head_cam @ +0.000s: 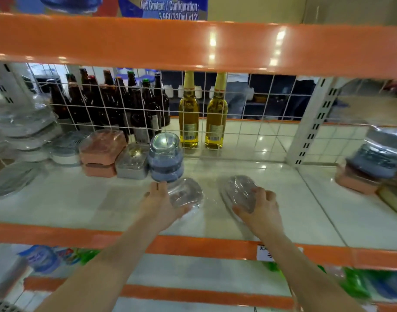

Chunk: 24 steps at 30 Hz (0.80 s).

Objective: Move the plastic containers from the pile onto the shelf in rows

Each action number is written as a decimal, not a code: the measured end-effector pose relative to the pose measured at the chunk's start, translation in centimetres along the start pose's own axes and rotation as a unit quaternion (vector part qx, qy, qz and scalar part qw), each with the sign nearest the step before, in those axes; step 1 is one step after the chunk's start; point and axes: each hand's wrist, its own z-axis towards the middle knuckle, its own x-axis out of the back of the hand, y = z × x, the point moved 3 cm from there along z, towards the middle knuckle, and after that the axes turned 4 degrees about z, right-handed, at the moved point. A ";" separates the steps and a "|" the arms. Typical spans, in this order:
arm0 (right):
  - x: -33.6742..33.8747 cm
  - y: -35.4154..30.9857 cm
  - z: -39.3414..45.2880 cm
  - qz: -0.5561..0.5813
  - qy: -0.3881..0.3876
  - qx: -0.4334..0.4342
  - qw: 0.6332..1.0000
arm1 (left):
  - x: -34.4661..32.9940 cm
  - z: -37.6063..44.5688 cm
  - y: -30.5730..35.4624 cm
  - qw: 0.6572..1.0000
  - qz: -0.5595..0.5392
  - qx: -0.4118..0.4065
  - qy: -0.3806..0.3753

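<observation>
Clear plastic fills both of my hands over the white shelf [271, 212], near its front edge. My left hand [161, 199] cups the near side of one clear container [186, 194], fingers fairly straight along its left flank and thumb under its front; whether it sits on the shelf or is lifted I cannot tell. My right hand [258, 206] curls around a second clear container [240, 192], fingers over its right side and thumb at its near end, and this one is tilted and blurred.

Just behind the left hand stands a blue stack [166, 161] of wrapped containers, touching a grey container [132, 163] on its left. Left of that come two pink containers [101, 152], one on the other, then a row of white ones [64, 152] toward the left edge. At the shelf's right edge lies another pile [370, 170], grey on pink.

Behind a wire grid [249, 113] along the back edge stand brown bottles [107, 102] and two yellow bottles [202, 113]. An orange beam [193, 43] crosses above.
</observation>
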 end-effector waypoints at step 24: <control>-8.6 -8.5 8.4 0.021 -0.113 0.065 0.991 | 4.1 0.9 -8.6 0.995 -0.071 0.072 0.003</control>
